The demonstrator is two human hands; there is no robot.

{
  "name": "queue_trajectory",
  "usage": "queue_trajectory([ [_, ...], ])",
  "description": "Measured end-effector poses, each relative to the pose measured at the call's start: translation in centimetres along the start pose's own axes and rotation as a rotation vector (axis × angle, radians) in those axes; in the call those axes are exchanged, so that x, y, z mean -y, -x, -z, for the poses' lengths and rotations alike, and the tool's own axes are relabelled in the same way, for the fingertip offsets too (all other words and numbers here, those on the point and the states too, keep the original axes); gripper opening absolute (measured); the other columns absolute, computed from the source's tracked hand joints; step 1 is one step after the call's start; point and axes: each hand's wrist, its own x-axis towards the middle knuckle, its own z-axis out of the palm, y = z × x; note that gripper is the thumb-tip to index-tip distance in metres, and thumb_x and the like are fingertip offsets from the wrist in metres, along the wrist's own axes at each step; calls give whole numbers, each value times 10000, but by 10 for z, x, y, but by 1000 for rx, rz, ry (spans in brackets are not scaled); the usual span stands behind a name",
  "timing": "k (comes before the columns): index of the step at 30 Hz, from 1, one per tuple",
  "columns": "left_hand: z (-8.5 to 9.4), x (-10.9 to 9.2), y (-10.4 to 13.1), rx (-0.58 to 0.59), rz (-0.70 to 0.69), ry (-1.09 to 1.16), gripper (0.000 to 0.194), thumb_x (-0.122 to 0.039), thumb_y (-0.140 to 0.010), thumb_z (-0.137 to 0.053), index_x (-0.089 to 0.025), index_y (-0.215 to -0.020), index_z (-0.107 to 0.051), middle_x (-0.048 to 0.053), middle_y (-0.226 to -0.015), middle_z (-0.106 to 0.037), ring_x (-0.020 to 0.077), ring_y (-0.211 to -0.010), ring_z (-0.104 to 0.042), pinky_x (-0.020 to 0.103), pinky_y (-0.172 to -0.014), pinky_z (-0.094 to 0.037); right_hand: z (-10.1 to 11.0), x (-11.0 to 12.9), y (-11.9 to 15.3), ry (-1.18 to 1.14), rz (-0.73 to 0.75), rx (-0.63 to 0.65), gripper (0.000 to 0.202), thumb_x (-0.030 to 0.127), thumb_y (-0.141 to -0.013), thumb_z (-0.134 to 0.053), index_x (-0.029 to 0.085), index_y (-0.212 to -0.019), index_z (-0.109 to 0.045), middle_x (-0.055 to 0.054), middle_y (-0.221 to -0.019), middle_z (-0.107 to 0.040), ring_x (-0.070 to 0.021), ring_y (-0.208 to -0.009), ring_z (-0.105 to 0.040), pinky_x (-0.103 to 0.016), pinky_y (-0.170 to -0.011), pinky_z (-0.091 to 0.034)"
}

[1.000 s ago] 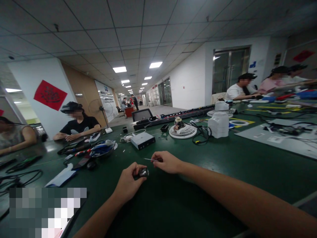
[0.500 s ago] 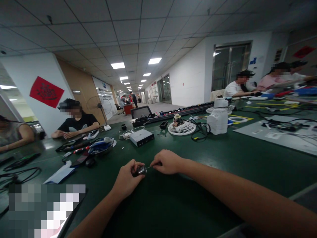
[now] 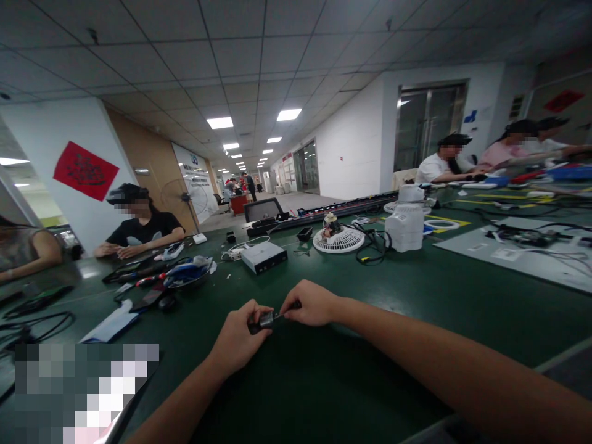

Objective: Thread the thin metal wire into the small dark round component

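Note:
Low over the green table (image 3: 296,382), my left hand (image 3: 238,339) grips a small dark cylindrical part (image 3: 267,319) with a shiny metal end facing right. My right hand (image 3: 311,303) is closed in a pinch around a thin tool (image 3: 279,316), whose narrow shaft points left to the metal end of the part. Whether the tip touches the part cannot be made out. Most of the tool's handle is hidden in my right fingers.
Beyond my hands are a white box (image 3: 264,256), a white round grille (image 3: 338,239) with a motor, and a white housing (image 3: 404,227). Cables and a blue bundle (image 3: 189,271) lie left. A grey panel (image 3: 522,253) lies right. People sit across the table.
The cylindrical part has turned slightly in my left hand, and its metal end now faces more to the right. My right hand keeps nearly the same place.

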Motion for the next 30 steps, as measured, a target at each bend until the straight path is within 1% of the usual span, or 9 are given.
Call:
queue_trajectory([
  [7,1,1,-2,-37,14,-54,224,-165,-714,-636,-232,-695,-423,61,-1072,-725,256,-1069,-649,374,-843,-513,2,2,-1,138,-131,-7,243,258,-798,-580,252,-969,-754,-35,-847,-740,-199,-739,-654,-266,-627,-418],
  [9,1,3,-2,-60,29,-85,221,-168,-714,-631,-233,-696,-420,61,-1070,-723,257,-1067,-649,374,-841,-513,2,2,-2,168,-198,-45,241,275,-801,-580,253,-977,-743,-43,-850,-730,-208,-748,-650,-274,-632,-419],
  [12,2,7,-3,-106,44,-135,216,-186,-716,-635,-231,-697,-425,67,-1077,-718,263,-1077,-644,371,-834,-509,3,1,-2,111,-297,-96,280,410,-792,-624,233,-982,-729,-58,-875,-715,-212,-760,-643,-276,-624,-426],
  [15,3,9,-4,-110,61,-176,201,-198,-721,-633,-228,-700,-436,67,-1084,-715,261,-1060,-649,368,-829,-504,3,0,-3,-34,-304,16,427,552,-672,-725,209,-926,-731,-43,-842,-711,-194,-735,-640,-251,-572,-420],
  [17,3,9,-5,-103,71,-188,201,-194,-720,-629,-229,-703,-432,64,-1084,-715,257,-1049,-652,370,-831,-499,2,-1,-3,-80,-290,108,408,530,-625,-769,201,-864,-735,-27,-813,-710,-177,-720,-639,-236,-553,-417],
  [20,2,9,-4,-101,64,-183,223,-181,-711,-627,-232,-701,-411,61,-1078,-716,254,-1059,-646,368,-840,-494,1,0,-2,-86,-285,148,298,436,-662,-762,190,-829,-741,-18,-789,-707,-159,-701,-635,-222,-549,-420],
  [26,2,7,-3,-44,63,-161,174,-212,-732,-612,-232,-732,-439,41,-1115,-702,236,-1058,-644,349,-820,-514,-2,-6,-4,-221,-351,67,226,357,-699,-727,169,-821,-755,-23,-767,-713,-139,-673,-619,-202,-547,-423],
  [29,2,6,-3,-45,64,-154,173,-212,-728,-615,-231,-730,-443,42,-1116,-702,236,-1086,-636,351,-843,-514,-5,-14,-9,-444,-437,47,200,319,-763,-666,152,-845,-742,-33,-774,-721,-101,-544,-556,-197,-481,-393],
  [30,2,6,-3,-47,61,-148,177,-207,-724,-616,-231,-727,-440,45,-1115,-702,237,-1092,-635,350,-849,-514,-5,-16,-11,-538,-476,1,198,296,-790,-633,143,-870,-731,-41,-792,-724,-87,-502,-527,-194,-456,-377],
])
